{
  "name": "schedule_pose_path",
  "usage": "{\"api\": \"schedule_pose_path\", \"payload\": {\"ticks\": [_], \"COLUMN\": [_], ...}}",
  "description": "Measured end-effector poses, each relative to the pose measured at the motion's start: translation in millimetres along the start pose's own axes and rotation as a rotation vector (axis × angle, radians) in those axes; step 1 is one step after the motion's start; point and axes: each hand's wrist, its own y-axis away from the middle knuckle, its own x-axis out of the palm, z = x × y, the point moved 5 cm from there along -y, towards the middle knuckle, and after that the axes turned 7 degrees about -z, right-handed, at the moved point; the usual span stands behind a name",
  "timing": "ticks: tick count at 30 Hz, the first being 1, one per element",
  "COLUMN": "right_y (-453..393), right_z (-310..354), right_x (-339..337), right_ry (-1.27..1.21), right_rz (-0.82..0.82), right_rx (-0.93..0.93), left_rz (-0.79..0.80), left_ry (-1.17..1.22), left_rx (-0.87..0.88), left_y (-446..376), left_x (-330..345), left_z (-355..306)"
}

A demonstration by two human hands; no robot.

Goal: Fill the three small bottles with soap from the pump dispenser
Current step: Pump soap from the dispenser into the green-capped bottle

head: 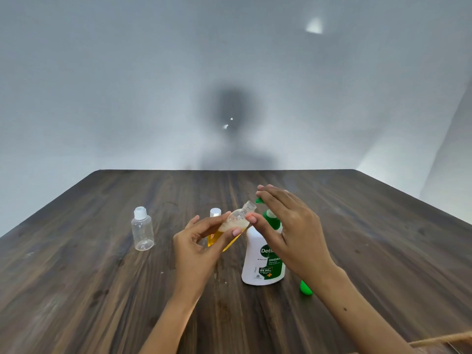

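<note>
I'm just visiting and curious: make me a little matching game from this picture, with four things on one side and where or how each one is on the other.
Things:
1. empty capped bottle
2. uncapped bottle
3. pump dispenser
4. right hand

States:
A. tilted in the left hand, partly filled with amber soap
B. fingers straight, over the pump head
C. standing alone to the left on the table
D. white with a green label, upright beside the held bottle

Pairs: 1-C, 2-A, 3-D, 4-B

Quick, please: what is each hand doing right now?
Left hand: holds the tilted small bottle.
Right hand: open, fingers pressing on the pump dispenser.
</note>
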Motion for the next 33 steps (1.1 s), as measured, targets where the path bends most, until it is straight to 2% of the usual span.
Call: {"api": "schedule_pose_path", "payload": {"ticks": [17, 33], "right_y": [13, 6], "right_z": [-1, -4], "right_x": [8, 2], "right_ry": [-0.020, -0.031], "right_rz": [-0.143, -0.146], "right_rx": [0.052, 0.026], "left_rz": [0.013, 0.024], "left_ry": [0.006, 0.011], "left_rx": [0.000, 0.023], "left_y": [1, 3], "left_x": [2, 3], "left_z": [-6, -9]}}
